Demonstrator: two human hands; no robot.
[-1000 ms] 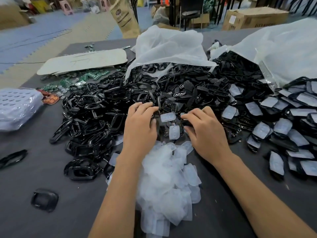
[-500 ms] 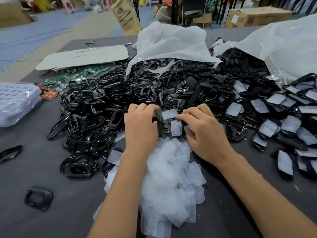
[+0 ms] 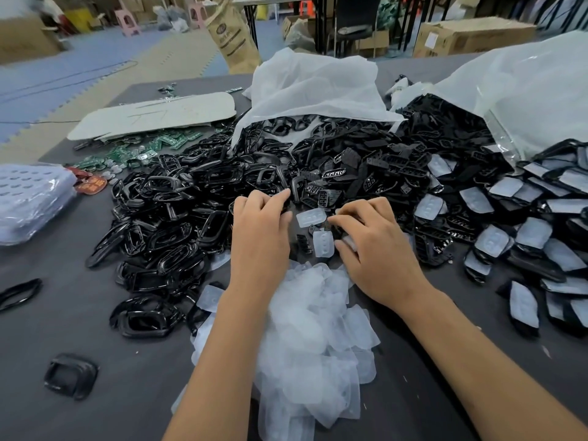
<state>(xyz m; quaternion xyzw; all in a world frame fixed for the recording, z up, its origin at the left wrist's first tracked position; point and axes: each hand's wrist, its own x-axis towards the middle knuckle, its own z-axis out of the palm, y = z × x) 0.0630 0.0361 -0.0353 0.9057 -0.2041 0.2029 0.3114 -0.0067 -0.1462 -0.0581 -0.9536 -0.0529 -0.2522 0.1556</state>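
My left hand lies knuckles-up at the near edge of a heap of black plastic frames, fingers curled down into the black parts; whatever it holds is hidden. My right hand is curled as well, and its fingertips pinch the right edge of a clear button pad that lies on small black grille parts. Just below it lies a second clear pad. Between my forearms sits a pile of clear pads.
Black shells fitted with clear pads spread to the right. Two white bags spill parts at the back. Green circuit boards and a cardboard sheet lie back left, a plastic-wrapped stack far left, and a lone black shell near left.
My right fingertips have moved left up to the clear pad's edge. My left hand has stayed put on the pile. The camera has tipped slightly.
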